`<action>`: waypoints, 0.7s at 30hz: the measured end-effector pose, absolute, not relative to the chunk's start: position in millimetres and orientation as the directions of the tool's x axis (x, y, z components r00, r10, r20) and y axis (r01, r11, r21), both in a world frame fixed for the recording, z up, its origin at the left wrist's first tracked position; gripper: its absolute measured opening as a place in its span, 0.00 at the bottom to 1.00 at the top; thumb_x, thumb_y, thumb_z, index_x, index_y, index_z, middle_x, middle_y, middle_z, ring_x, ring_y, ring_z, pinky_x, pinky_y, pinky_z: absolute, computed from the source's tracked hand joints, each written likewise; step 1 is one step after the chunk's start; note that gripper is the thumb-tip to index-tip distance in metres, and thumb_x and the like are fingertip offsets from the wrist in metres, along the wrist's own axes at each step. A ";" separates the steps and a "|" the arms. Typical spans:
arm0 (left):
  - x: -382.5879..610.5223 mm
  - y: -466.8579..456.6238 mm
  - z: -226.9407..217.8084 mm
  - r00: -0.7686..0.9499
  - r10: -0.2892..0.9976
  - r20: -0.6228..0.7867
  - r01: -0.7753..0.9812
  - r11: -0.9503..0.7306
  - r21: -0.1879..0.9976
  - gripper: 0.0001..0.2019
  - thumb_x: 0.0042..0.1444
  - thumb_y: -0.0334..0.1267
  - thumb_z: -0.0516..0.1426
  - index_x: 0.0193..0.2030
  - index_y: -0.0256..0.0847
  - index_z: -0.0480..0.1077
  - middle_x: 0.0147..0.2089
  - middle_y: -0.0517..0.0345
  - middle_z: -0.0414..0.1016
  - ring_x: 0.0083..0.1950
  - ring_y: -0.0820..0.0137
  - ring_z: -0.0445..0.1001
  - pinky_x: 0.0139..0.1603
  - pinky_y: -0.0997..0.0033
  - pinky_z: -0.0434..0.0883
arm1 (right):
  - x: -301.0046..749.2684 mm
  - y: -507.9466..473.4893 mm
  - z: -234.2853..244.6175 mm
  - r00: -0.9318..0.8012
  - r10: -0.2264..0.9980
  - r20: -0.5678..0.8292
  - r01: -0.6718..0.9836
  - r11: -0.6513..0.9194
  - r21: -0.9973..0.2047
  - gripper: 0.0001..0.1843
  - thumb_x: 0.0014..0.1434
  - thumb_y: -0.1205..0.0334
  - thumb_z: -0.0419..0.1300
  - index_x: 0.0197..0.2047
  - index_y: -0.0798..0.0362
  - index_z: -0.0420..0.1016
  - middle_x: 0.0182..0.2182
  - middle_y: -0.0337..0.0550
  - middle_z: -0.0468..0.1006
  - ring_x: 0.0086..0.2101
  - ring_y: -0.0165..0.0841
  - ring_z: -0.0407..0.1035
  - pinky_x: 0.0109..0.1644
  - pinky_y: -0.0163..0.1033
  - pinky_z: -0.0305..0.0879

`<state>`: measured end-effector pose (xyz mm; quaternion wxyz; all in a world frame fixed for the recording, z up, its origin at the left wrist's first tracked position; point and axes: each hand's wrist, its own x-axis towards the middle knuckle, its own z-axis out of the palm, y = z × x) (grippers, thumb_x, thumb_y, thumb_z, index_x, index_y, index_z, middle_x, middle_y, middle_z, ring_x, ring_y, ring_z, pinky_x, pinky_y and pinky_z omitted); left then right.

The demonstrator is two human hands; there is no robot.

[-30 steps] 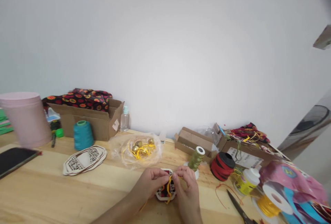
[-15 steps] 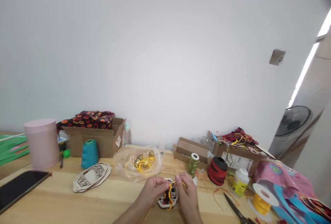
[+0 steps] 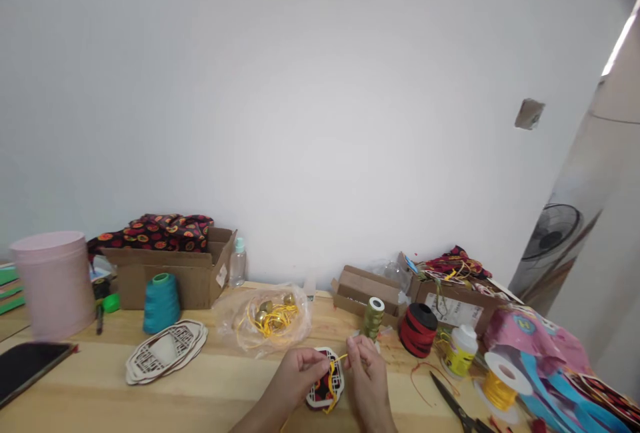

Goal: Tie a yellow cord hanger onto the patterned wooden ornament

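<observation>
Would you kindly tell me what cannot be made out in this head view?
Head view: whether the yellow cord is knotted; too small between left hand and right hand.
Head view: the ornament, sides covered by both hands.
Head view: the scissors, handles cut off by the bottom edge.

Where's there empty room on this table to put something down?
The table is bare between the phone, the wooden cutouts and the left hand. Past the right hand it is crowded: red spool, glue bottle, scissors. The hands hold an ornament and yellow cord.
</observation>
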<state>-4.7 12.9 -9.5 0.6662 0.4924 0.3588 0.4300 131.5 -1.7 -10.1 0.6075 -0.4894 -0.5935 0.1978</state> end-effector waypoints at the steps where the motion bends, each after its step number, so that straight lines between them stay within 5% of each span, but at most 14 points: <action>1: -5.0 12.3 -9.4 0.373 0.926 -0.062 -0.212 0.150 0.966 0.19 0.33 0.49 0.62 0.23 0.31 0.71 0.20 0.56 0.73 0.21 0.73 0.66 0.25 0.75 0.60 | 131.0 -1.2 -11.5 0.214 0.830 0.515 0.331 0.435 -0.838 0.21 0.55 0.56 0.49 0.14 0.54 0.58 0.18 0.35 0.61 0.24 0.29 0.58 0.31 0.33 0.53; 11: -7.5 10.2 -12.7 0.358 0.933 -0.034 -0.200 0.112 0.973 0.17 0.35 0.47 0.61 0.23 0.31 0.73 0.20 0.56 0.73 0.22 0.72 0.66 0.25 0.75 0.61 | 125.5 -5.9 -7.4 0.193 0.892 0.408 0.213 0.368 -0.905 0.23 0.52 0.48 0.49 0.14 0.53 0.54 0.16 0.33 0.55 0.20 0.26 0.53 0.25 0.31 0.53; 15: -7.5 7.3 -9.9 0.378 0.926 -0.002 -0.186 0.078 0.979 0.17 0.37 0.47 0.60 0.21 0.30 0.73 0.17 0.59 0.70 0.20 0.74 0.63 0.23 0.76 0.59 | 125.0 -7.6 -15.4 0.073 0.979 0.193 -0.160 0.202 -0.966 0.25 0.47 0.42 0.52 0.13 0.54 0.56 0.10 0.27 0.48 0.13 0.21 0.42 0.15 0.28 0.42; 21: -3.3 5.7 -9.5 0.391 0.920 0.035 -0.180 0.039 0.983 0.17 0.38 0.48 0.59 0.23 0.32 0.73 0.17 0.62 0.66 0.20 0.76 0.61 0.24 0.77 0.58 | 130.0 -8.5 -11.9 -0.139 0.990 -0.012 -0.568 -0.089 -0.818 0.17 0.38 0.50 0.63 0.20 0.55 0.67 0.07 0.22 0.45 0.10 0.16 0.32 0.11 0.24 0.32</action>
